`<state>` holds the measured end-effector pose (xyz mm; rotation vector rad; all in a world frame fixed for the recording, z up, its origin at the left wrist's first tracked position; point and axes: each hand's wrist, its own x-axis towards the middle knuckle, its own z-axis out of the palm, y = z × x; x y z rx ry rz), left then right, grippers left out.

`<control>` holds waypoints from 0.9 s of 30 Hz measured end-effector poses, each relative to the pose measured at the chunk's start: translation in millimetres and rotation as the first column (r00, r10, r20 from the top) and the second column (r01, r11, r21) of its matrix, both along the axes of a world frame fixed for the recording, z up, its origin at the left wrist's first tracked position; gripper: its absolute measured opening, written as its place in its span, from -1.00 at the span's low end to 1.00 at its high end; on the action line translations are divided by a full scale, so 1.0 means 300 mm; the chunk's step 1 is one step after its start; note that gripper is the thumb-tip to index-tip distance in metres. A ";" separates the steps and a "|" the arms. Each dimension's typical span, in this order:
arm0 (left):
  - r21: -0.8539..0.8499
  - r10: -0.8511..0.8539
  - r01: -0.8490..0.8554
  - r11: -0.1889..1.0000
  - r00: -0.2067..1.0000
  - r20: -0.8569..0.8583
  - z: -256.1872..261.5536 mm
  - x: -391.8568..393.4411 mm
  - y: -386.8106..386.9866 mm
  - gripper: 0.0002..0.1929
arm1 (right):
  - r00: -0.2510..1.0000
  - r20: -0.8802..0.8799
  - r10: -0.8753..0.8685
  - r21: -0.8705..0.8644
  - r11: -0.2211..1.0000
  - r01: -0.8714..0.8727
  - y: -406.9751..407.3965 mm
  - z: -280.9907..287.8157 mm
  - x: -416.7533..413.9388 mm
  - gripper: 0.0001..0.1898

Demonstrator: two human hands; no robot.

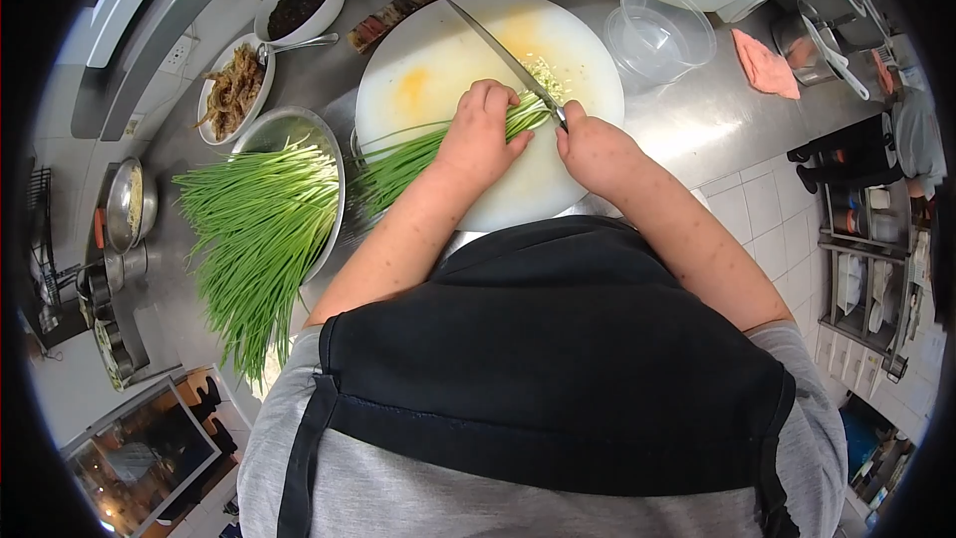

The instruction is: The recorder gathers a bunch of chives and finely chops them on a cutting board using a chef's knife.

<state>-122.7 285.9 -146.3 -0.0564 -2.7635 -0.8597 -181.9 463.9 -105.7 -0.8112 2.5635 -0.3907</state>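
Note:
My left hand presses a bundle of green chives onto a round white cutting board. The bundle's pale ends point right, and its green tips hang past the board's left side. In my right hand is the handle of a long kitchen knife, its tip toward the board's far left edge. The blade lies across the pale ends, close to my left fingers. Small chopped pieces are scattered just beyond the blade. Left of the board, a metal bowl holds a large heap of chives.
Behind the board lies a streaked bar-shaped object, perhaps a knife sharpening stone. Several white bowls of food, including a dark one, stand at the back left. Clear plastic containers and a pink cloth are on the right. Another person stands far right.

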 end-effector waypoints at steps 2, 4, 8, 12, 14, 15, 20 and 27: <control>0.009 -0.067 0.067 0.998 0.997 0.024 0.036 -0.007 -0.009 -0.56 | 1.000 0.011 -0.013 0.005 1.000 0.013 0.004 0.004 0.001 -0.72; 0.022 -0.126 0.126 0.992 0.991 0.048 0.054 -0.014 -0.037 -0.60 | 1.000 0.016 -0.011 0.007 1.000 0.011 0.003 0.006 0.000 -0.72; 0.037 -0.402 0.401 0.915 0.915 0.037 0.010 -0.068 -0.103 -0.77 | 1.000 -0.011 -0.011 -0.074 0.997 0.010 0.010 -0.016 0.004 -0.71; 0.084 -0.371 0.369 0.925 0.929 0.005 -0.013 -0.074 -0.079 -0.86 | 1.000 -0.019 -0.017 -0.077 0.997 0.016 0.009 -0.009 -0.001 -0.71; 0.087 -0.344 0.345 0.935 0.939 -0.023 -0.019 -0.073 -0.059 -0.86 | 1.000 -0.003 0.013 -0.029 0.999 -0.013 0.011 0.018 -0.019 -0.72; 0.090 -0.312 0.316 0.945 0.949 -0.053 -0.019 -0.074 -0.053 -0.87 | 1.000 -0.005 0.009 -0.028 1.000 -0.009 0.009 0.060 -0.022 -0.72; 0.100 -0.249 0.250 0.963 0.968 -0.023 -0.023 -0.072 -0.052 -0.89 | 0.994 0.021 0.107 0.007 0.994 -0.107 0.077 0.223 0.024 -0.74; 0.086 -0.222 0.223 0.971 0.975 -0.019 -0.024 -0.095 -0.033 -0.87 | 1.000 0.028 0.011 0.066 0.998 -0.012 0.107 0.087 0.095 -0.75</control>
